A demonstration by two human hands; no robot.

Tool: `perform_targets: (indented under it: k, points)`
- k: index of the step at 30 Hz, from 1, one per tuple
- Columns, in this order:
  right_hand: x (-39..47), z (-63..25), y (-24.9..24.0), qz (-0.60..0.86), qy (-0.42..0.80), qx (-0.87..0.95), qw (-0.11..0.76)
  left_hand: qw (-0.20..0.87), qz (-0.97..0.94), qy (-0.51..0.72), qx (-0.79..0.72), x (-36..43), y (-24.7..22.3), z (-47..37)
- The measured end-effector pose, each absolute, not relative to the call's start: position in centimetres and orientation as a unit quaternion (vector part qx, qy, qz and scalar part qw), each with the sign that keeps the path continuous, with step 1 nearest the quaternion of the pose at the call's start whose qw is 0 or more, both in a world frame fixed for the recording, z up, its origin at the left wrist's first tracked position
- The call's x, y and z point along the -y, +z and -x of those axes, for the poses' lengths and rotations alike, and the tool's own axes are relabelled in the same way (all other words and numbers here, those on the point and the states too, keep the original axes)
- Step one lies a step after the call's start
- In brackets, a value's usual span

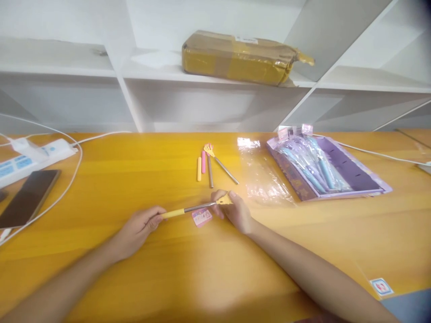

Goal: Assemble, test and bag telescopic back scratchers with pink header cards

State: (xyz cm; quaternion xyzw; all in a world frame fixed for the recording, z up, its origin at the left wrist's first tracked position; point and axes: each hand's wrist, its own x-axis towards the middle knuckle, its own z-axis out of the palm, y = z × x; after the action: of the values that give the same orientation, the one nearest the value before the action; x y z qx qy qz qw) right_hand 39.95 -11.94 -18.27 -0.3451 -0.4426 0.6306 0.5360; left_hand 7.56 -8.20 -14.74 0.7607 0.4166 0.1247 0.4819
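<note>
A back scratcher (201, 207) with a yellow handle, metal rod and yellow head spans my two hands above the table. My left hand (143, 226) is closed round the end of its handle. The fingers of my right hand (237, 211) pinch the yellow head, partly covering it. Beneath the rod lies a small pink card (202, 217). Farther back are a loose yellow handle (199, 169) and a pink handle (203, 162). Beside them rest a metal rod with a yellow claw head (222, 165) and another metal rod (210, 171) with a pink head, their heads overlapping.
A purple display box (350, 166) at the right holds several wrapped blue and purple items. Clear plastic (266, 175) lies beside it. At the left are a phone (28, 197), a power strip (40, 159) and white cables. A taped carton (239, 58) sits on the shelf.
</note>
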Motion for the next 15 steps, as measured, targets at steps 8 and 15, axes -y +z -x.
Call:
perform_targets:
  k: [8,15]
  points:
    - [11.90,-40.00,-18.30,0.365,0.625,0.437,0.534,0.479,-0.765,0.122,-0.414,8.12,-15.13,-7.16]
    - [11.86,-39.98,-18.60,0.356,0.613,0.462,0.533,0.467,-0.781,0.115,-0.399,7.99,-15.12,-7.02]
